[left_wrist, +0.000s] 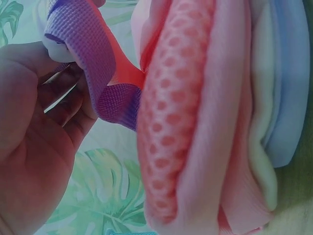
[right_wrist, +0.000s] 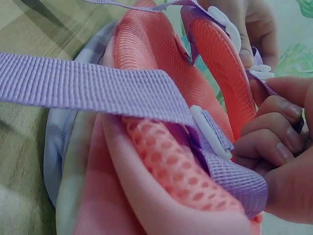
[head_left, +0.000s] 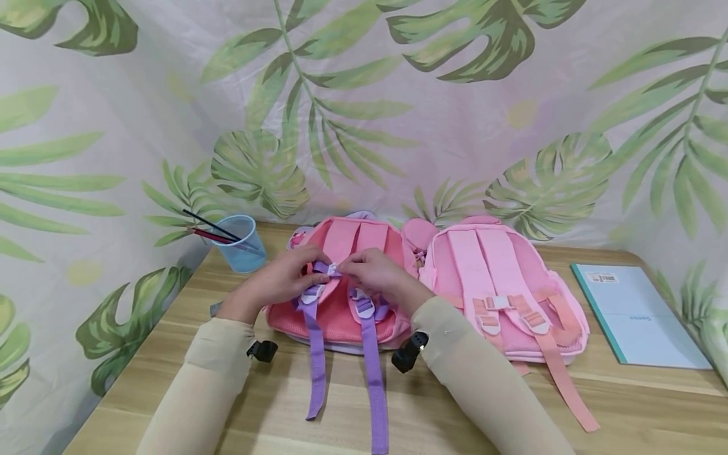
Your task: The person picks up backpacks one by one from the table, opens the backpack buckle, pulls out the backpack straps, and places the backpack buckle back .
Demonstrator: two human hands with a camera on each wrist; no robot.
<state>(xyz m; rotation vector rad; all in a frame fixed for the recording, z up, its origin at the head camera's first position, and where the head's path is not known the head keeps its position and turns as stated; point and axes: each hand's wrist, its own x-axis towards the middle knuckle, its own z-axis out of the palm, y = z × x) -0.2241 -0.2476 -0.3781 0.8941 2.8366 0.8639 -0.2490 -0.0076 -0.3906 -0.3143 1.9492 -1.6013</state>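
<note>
A coral-pink backpack (head_left: 279, 321) lies with its shoulder straps facing up. Over it, my left hand (head_left: 284, 276) and right hand (head_left: 382, 276) meet at a small white buckle (head_left: 332, 270) on a narrow purple strap (right_wrist: 266, 86). The left hand grips the buckle's left side with thumb and fingers. From the right, my other hand pinches the purple strap close beside the buckle, its remaining fingers curled. Two purple webbing straps (head_left: 371, 373) hang from white adjusters (head_left: 364, 304) over the table's front side. In the left wrist view, purple webbing (left_wrist: 88, 49) loops past the left fingers.
To the right lies a light-pink backpack (head_left: 546, 268) with orange straps and a fastened white chest buckle (head_left: 498, 303). Farther right is a light-blue notebook (head_left: 648, 316). A blue cup (head_left: 244, 249) with several pencils stands at the back left of the wooden table (head_left: 455, 404).
</note>
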